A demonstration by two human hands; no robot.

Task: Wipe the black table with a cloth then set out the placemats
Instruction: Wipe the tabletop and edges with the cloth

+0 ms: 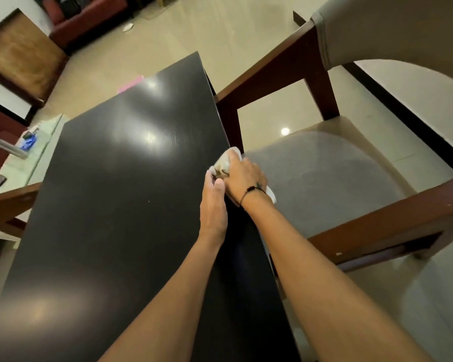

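Glossy cream floor tiles (194, 30) surround a long rectangular black surface (120, 194) with a smooth matte sheen catching two lamp reflections. At its right edge, about midway along, both hands meet over a crumpled white cloth (229, 159). The right hand (245, 176), with a thin black cord bracelet (251, 190) at the wrist, curls its fingers over the cloth at the edge. The left hand (213, 199) grips the cloth's near end, thumb raised. Beside them stands a dark wooden armchair with a grey fabric seat (324, 178). A pink strip (131, 84) shows at the far edge.
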